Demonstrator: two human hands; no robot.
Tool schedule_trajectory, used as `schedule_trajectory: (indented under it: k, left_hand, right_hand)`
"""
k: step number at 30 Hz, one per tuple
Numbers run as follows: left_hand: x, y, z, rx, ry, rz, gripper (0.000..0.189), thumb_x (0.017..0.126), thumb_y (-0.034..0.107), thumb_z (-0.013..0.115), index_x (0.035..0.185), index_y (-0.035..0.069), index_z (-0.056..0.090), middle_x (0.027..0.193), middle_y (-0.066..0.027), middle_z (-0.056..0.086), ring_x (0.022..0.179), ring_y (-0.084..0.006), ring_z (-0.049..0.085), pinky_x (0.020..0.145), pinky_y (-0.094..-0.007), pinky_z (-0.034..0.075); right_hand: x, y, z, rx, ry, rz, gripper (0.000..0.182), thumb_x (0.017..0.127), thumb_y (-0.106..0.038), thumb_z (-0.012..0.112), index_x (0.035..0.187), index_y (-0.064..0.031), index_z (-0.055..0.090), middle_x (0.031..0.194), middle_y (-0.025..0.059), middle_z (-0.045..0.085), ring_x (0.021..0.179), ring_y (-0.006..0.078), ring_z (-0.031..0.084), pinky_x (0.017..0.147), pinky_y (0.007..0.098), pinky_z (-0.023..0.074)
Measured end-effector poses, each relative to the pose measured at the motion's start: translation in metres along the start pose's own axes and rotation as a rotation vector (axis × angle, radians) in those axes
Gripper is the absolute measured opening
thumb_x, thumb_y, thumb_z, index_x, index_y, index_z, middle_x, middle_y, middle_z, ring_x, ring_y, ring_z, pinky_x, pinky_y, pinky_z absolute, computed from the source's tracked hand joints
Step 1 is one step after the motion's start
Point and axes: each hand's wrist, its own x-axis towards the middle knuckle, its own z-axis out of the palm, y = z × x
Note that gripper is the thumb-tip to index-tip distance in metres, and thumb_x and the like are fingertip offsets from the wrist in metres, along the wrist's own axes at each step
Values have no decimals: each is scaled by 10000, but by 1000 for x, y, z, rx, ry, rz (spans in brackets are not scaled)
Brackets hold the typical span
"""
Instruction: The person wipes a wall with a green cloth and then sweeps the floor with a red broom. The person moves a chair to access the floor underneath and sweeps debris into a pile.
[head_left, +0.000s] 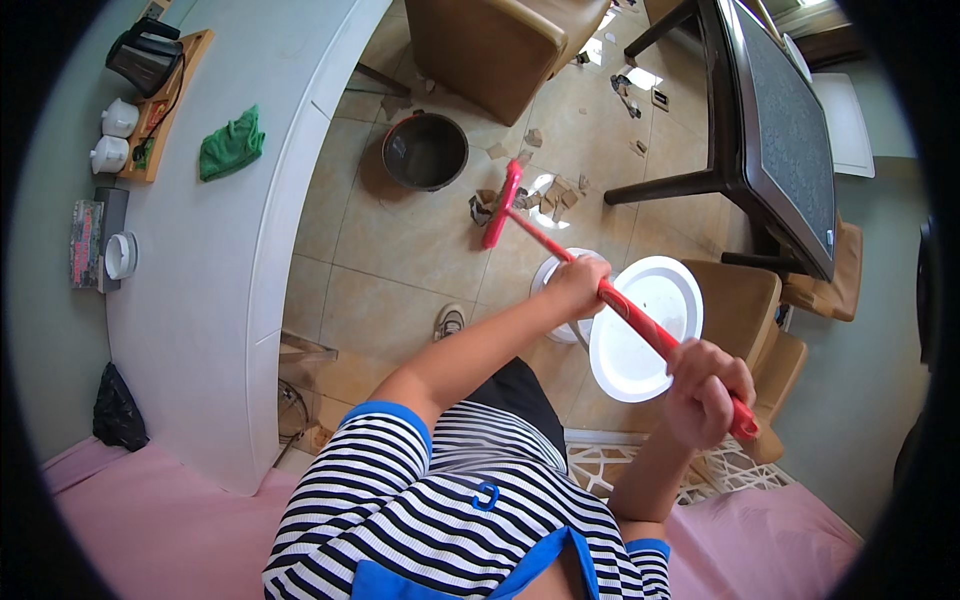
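Both my hands grip the red handle of a broom (544, 238), which slants down and away to the left. My left hand (579, 288) is closed around the handle partway along. Near its top end, my right hand (709, 391) holds it in a fist. The pinkish-red broom head (502, 206) is at the floor, beside crumpled dark scraps (481, 208) and a cluster of brown cardboard-like pieces (559, 196). Its bristles are hard to make out. Beneath the handle is a white oval plastic basin (637, 364), partly covering another white round object (551, 270).
A dark round bin (425, 154) stands beyond the broom head. More litter (626, 94) lies near the dark table (787, 127). Tan chairs (480, 52) stand around. On the white counter (202, 247) are a green cloth (234, 144) and a black kettle (144, 56).
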Motion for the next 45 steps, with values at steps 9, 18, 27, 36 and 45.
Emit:
schedule_trajectory:
  k: [9,18,27,36,45]
  left_hand:
    - [-40,-26,-14,272,-409,-356,206,716,273,683,814,100,629,818,-141,665,818,-353,644,719,-463,514]
    - [54,-38,21,212,-270,-16,119,744,206,619,747,91,588,856,-134,646,883,-341,613,729,-472,495]
    - [-11,16,20,212,-263,-117,154,701,201,668,738,81,578,799,-125,635,839,-344,617,699,-478,500]
    - [26,-18,53,150,-340,-158,179,756,258,580,767,85,625,841,-181,655,860,-384,621,738,-490,502]
    - [130,3,81,11,-1,145,222,786,157,642,691,37,482,716,-158,550,751,-366,555,668,-427,462]
  right_hand:
    - [-23,55,-37,180,259,244,214,824,-35,406,616,-75,374,472,75,403,411,169,377,480,334,417]
    - [-1,55,-38,-32,295,38,179,802,-23,394,636,-76,354,493,63,404,455,150,376,553,346,413]
    - [-23,5,-56,56,248,64,165,790,-62,405,632,-83,363,475,68,419,431,145,369,499,320,407]
    - [9,36,-76,113,290,176,230,793,-11,451,591,-61,352,488,82,421,423,156,376,503,333,424]
    - [74,27,-112,11,32,-79,241,768,-13,519,587,-43,362,500,68,441,418,145,424,449,314,422]
